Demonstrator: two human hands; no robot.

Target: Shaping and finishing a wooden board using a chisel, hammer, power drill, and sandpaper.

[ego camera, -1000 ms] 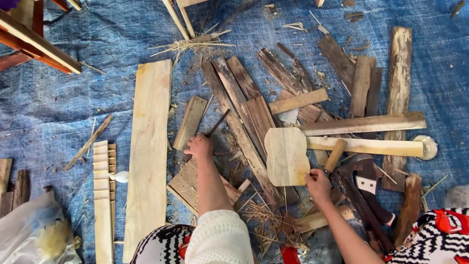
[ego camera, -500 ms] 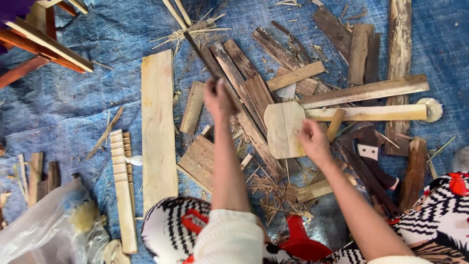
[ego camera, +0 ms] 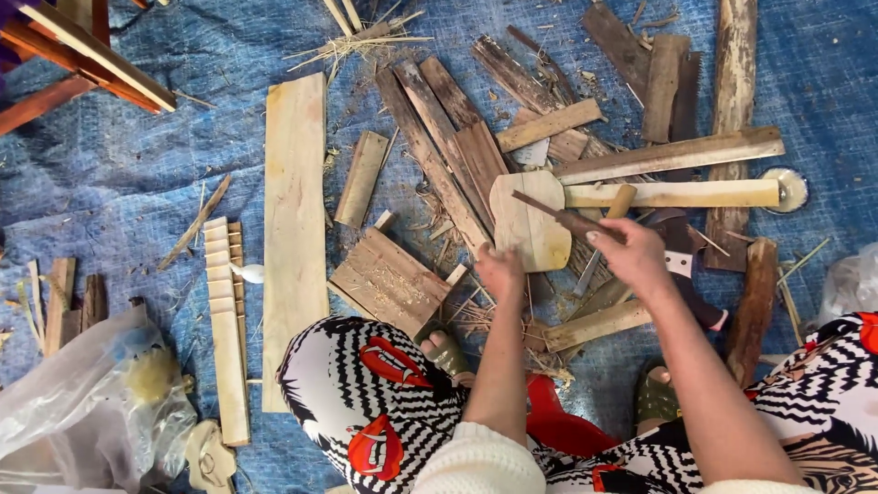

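Left hand [ego camera: 500,272] pinching a pale, paddle-shaped wooden slab [ego camera: 529,222], right hand [ego camera: 631,256] closed around a dark stick [ego camera: 560,214], apparently mid-work, scraps of wood scattered about.

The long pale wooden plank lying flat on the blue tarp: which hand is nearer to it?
Left. The left hand sits to the right of the long pale wooden plank; the right hand, holding a thin dark stick, is farther right.

Left hand [ego camera: 500,271] on pale board [ego camera: 529,221] (rounded top), right hand [ego camera: 631,256] gripping dark stick [ego camera: 560,214]
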